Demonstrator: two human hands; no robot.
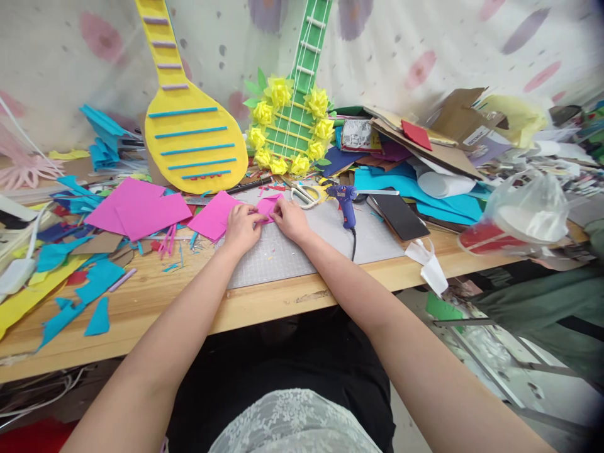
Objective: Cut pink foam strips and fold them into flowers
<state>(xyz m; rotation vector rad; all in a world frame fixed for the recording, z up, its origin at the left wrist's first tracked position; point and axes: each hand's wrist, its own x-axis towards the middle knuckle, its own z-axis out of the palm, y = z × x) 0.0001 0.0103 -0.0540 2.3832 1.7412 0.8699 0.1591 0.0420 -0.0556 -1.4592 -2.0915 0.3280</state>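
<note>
Bright, diffuse light casts soft shadows, with the edges stretched and blurry.

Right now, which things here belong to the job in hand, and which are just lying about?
Seemingly in use:
- pink paper at the left hand and right hand
- grey mat beneath
- perhaps the glue gun, untouched

Apparently just lying about:
- phone
- bagged cup
- blue scrap

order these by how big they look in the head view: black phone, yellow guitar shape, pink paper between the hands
1. yellow guitar shape
2. black phone
3. pink paper between left hand and right hand, partly covered
</note>
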